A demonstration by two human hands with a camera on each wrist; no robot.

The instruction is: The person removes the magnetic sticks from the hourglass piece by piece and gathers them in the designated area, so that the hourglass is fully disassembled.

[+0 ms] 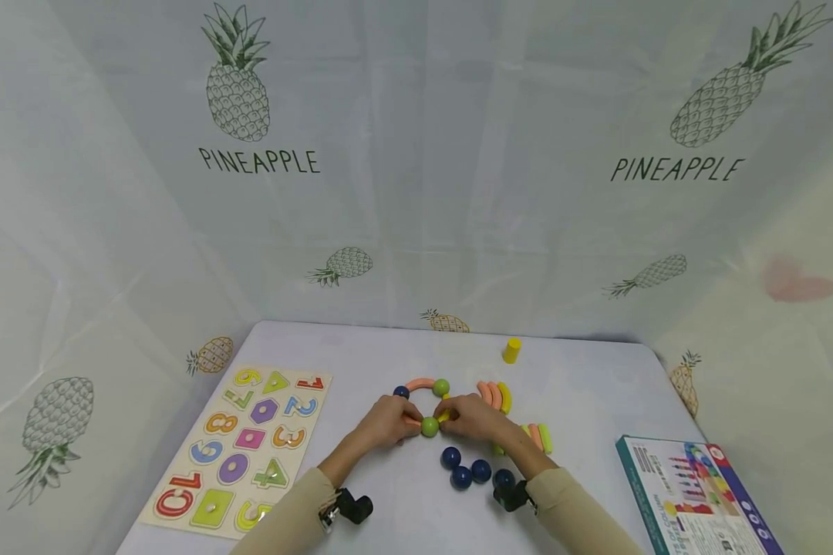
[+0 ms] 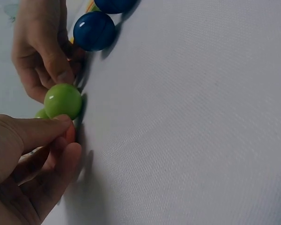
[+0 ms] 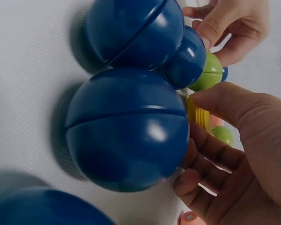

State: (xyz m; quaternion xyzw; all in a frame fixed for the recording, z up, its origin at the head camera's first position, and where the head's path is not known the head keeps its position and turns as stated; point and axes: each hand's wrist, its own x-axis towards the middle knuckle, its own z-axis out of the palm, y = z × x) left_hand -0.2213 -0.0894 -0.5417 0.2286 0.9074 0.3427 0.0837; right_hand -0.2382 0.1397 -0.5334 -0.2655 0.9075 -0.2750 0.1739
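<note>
In the head view, a ring of balls and curved sticks lies mid-table: a blue ball (image 1: 401, 391), a salmon curved stick (image 1: 420, 383) and a green ball (image 1: 441, 387) at its far side, another green ball (image 1: 429, 426) at the near side. My left hand (image 1: 389, 421) pinches an orange stick (image 2: 71, 133) left of the near green ball. On the ball's other side, my right hand (image 1: 477, 417) pinches a yellow curved stick (image 3: 198, 114) between thumb and fingers. Whether either stick is seated in the ball, I cannot tell.
Several loose blue balls (image 1: 461, 478) lie nearer me, close below the right wrist. Salmon and yellow curved sticks (image 1: 495, 395), short straight sticks (image 1: 539, 437) and a yellow cylinder (image 1: 512, 351) are to the right. A number puzzle board (image 1: 250, 420) lies left, a box (image 1: 701, 493) right.
</note>
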